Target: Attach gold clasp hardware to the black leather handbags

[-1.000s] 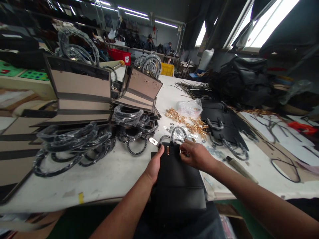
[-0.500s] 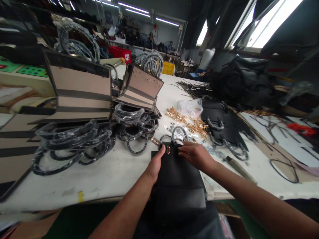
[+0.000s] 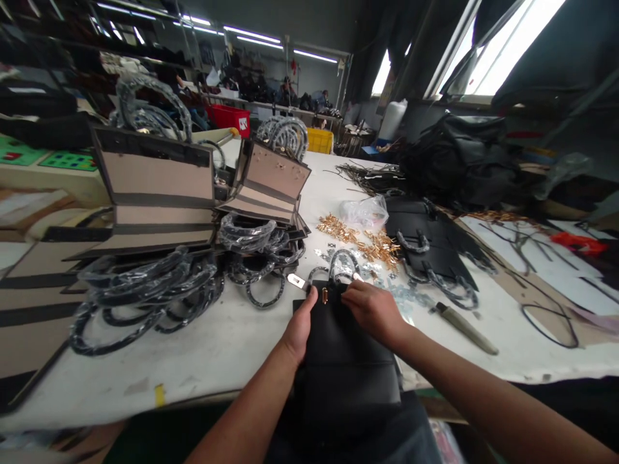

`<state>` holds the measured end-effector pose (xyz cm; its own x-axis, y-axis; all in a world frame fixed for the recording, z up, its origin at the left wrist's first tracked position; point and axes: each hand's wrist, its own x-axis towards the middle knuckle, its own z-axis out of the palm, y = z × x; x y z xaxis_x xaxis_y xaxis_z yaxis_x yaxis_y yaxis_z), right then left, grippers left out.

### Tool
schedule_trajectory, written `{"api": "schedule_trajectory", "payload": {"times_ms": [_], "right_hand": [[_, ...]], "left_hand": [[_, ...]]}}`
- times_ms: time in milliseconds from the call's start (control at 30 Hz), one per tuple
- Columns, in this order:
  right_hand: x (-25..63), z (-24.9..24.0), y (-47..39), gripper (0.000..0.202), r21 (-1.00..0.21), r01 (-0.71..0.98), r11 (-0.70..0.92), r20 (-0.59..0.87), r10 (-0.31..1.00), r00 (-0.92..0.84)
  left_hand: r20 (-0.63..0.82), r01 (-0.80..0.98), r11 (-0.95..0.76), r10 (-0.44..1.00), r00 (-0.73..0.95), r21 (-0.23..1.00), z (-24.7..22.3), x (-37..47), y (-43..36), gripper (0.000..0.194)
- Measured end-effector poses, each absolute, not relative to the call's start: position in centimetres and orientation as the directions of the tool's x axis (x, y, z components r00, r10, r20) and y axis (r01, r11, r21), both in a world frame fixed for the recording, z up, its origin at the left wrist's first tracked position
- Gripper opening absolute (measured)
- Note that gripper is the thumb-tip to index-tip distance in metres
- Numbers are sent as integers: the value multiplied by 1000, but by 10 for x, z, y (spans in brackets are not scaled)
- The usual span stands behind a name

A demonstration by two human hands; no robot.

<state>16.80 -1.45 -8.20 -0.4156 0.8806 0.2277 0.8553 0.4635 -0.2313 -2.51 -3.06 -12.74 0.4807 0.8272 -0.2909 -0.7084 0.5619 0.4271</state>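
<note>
A black bag panel (image 3: 345, 341) with plastic-wrapped handles (image 3: 344, 263) at its top lies over the front edge of the table. My left hand (image 3: 300, 322) grips the panel's left edge, thumb on top. Near that thumb, a gold clasp (image 3: 325, 296) sits on the panel, and a strap end with a metal plate (image 3: 296, 280) sticks out to the left. My right hand (image 3: 372, 306) is closed at the panel's upper right, fingertips pinched together on something I cannot make out.
Stacked bag pieces (image 3: 164, 180) and wrapped handles (image 3: 140, 303) fill the left side. Gold fittings (image 3: 382, 248), a plastic bag (image 3: 365, 211), black panels (image 3: 425, 235) and a green-grey tool (image 3: 467, 327) lie beyond and right of my hands. A red bin (image 3: 227, 118) stands behind.
The view has shifted slightly. My right fingers have moved a little left over the panel and now hide the small gold piece that showed at their tips. My left hand keeps its grip.
</note>
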Motion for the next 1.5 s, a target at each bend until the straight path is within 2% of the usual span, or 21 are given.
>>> {"api": "schedule_trajectory", "payload": {"times_ms": [67, 167, 367, 467, 533, 733, 833, 933, 1033, 1100, 1133, 1200, 1267, 1367, 1500], "right_hand": [[166, -78, -15, 20, -221, 869, 444, 220, 890, -399], [167, -69, -28, 20, -308, 848, 433, 270, 894, -358], [151, -68, -116, 53, -447, 748, 491, 536, 816, -215], [140, -53, -156, 76, -500, 657, 564, 594, 775, -214], [133, -32, -171, 75, -542, 589, 599, 611, 763, -213], [95, 42, -200, 57, -552, 456, 698, 718, 676, -165], [78, 66, -215, 47, -637, 322, 700, 689, 705, -169], [64, 79, -215, 42, -787, 139, 601, 575, 796, -190], [45, 78, -200, 52, -936, -57, 348, 350, 893, -284], [25, 70, -190, 61, -979, -166, 121, 179, 901, -395], [13, 65, -187, 63, -978, -206, 5, 101, 883, -458], [-12, 50, -185, 68, -945, -261, -196, -4, 808, -590], [-35, 34, -188, 69, -897, -307, -319, -27, 733, -680], [-52, 11, -187, 64, -893, -328, -309, 6, 721, -693], [-21, -21, -155, 52, -989, -135, -62, 27, 817, -576]], "left_hand": [[-282, -698, 561, 827, 486, 445, -127, -24, -29, 67], [-264, -695, 529, 848, 460, 487, -118, -23, -30, 66], [-183, -711, 412, 907, 379, 570, -67, -25, -93, 66], [-10, -732, 194, 969, 248, 653, -32, -17, -146, 69], [107, -735, 38, 983, 149, 677, -10, -12, -176, 82], [215, -715, -180, 976, -43, 676, 45, -24, -236, 96], [338, -547, -407, 913, -227, 731, 57, -46, -253, 89], [394, -246, -554, 781, -485, 795, 50, -79, -263, 75], [358, -18, -497, 651, -670, 868, 29, -120, -274, 89], [299, -28, -439, 656, -693, 898, 12, -147, -284, 98], [254, -54, -400, 674, -693, 915, 5, -160, -290, 96], [139, -110, -300, 697, -704, 947, -8, -182, -304, 80], [46, -150, -231, 673, -739, 961, -13, -202, -316, 62], [13, -154, -228, 596, -803, 961, -3, -237, -332, 53], [-5, -57, -81, 526, -851, 995, 36, -302, -342, 52]]}}
